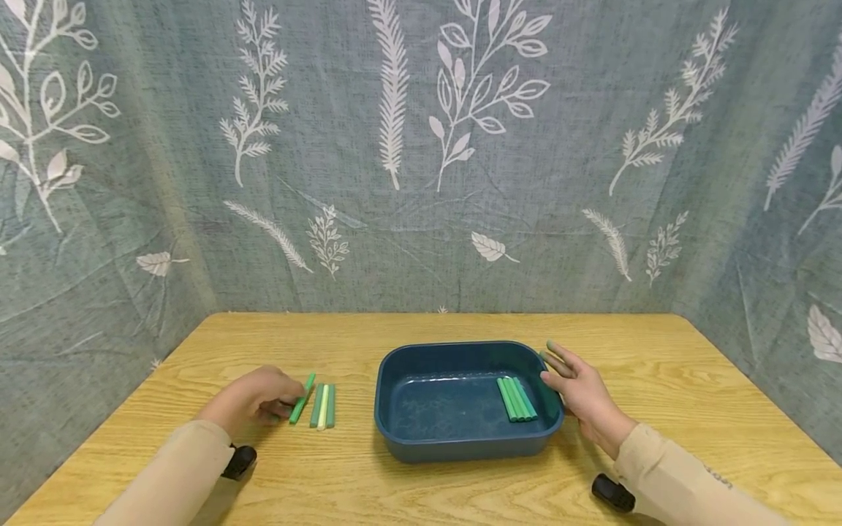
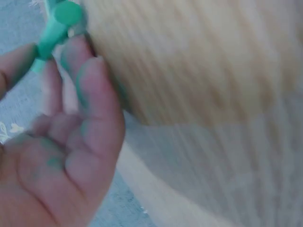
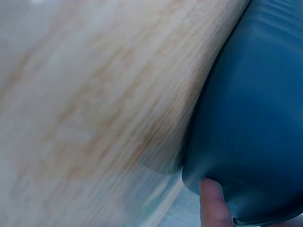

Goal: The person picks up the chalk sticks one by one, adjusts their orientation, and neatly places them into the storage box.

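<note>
My left hand (image 1: 268, 394) pinches a green chalk stick (image 1: 302, 399) between thumb and fingertips, left of a short row of chalk sticks (image 1: 322, 405), two darker green and one pale yellow. In the left wrist view the round end of the held chalk (image 2: 69, 14) shows, and green smudges mark the fingers. A dark blue plastic bin (image 1: 460, 442) stands at the middle of the table. Several green chalk sticks (image 1: 517, 399) lie side by side on its floor, at the right. My right hand (image 1: 585, 394) rests at the bin's right end, fingers extended, one fingertip (image 3: 213, 194) touching the outer wall.
The wood-grain table (image 1: 316, 482) runs back to a grey-green curtain (image 1: 421, 248) with white leaf prints, which also hangs along both sides. Black devices sit at the left wrist (image 1: 240, 462) and right wrist (image 1: 613, 492).
</note>
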`<state>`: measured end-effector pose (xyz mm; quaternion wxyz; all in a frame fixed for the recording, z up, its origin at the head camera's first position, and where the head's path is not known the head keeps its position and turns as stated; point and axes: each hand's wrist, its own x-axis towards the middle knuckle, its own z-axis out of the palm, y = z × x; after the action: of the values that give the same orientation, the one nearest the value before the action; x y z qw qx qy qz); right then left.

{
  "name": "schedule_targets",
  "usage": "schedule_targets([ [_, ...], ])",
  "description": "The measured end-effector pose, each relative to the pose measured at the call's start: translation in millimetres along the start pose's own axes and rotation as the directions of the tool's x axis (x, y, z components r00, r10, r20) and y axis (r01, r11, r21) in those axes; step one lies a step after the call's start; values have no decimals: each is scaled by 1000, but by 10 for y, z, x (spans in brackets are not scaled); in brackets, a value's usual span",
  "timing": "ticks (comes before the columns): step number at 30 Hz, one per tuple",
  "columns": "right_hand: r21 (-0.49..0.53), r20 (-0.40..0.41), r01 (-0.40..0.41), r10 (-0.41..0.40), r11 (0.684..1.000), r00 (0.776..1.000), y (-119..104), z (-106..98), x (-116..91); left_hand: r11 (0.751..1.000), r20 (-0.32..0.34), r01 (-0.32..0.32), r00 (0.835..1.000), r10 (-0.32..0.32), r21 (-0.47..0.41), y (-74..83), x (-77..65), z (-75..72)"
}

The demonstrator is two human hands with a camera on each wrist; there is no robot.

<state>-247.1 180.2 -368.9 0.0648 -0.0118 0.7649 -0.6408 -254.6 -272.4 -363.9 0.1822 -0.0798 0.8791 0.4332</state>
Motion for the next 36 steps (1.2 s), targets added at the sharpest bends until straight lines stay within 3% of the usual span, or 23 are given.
schedule_targets([
  [6, -8, -8, 8, -9, 1000, 1000, -26, -31, 1, 983, 83, -67, 993, 82, -169, -24, 23, -108],
  [12, -1, -15, 17, -17, 1000, 1000, -49, -53, 6, 952, 68, -138, 984, 162, -273, -9, 19, -139],
  [16, 5, -9, 27, -27, 1000, 1000, -68, -52, 5, 930, 79, -150, 979, 187, -335, 0, 15, -147],
  [24, 14, -1, 38, -38, 999, 999, -93, -63, 18, 845, 148, -152, 954, 261, -513, 107, 12, -151],
  [28, 25, -10, 38, -38, 999, 999, -80, -49, 28, 813, 139, -135, 957, 256, -567, 202, -23, -161],
  [32, 24, -21, 26, -26, 999, 999, -29, -13, 22, 770, 154, -101, 956, 251, -629, 265, -91, -137],
  [36, 11, -25, 23, -23, 1000, 999, 8, 17, 13, 724, 227, -43, 935, 271, -688, 364, -145, -99],
])
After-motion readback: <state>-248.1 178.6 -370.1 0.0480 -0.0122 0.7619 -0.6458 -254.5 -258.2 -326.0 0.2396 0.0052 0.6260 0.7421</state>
